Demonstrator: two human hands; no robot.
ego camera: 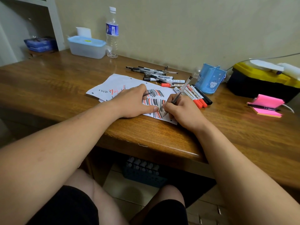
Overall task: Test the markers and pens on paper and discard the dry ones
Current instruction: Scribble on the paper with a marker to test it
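A white paper sheet (116, 83) covered in black and red scribbles lies on the wooden desk (65, 88). My left hand (134, 103) rests on the sheet and holds a thin black pen cap (147, 94) that sticks out from its fingers. Beside it, my right hand (181, 111) grips a clear pen (181, 92) with the tip down on the paper's near edge. A row of red and black whiteboard markers (197, 97) lies right of the sheet. Behind it is a loose pile of pens and markers (155, 74).
A blue pen holder (209, 78) stands at the back right, next to a black and yellow toolbox (259, 85). Pink sticky notes (267, 104) carry a black pen (263, 108). A water bottle (112, 33) and lidded plastic box (86, 47) stand at the back. A dark basket (142, 174) sits under the desk.
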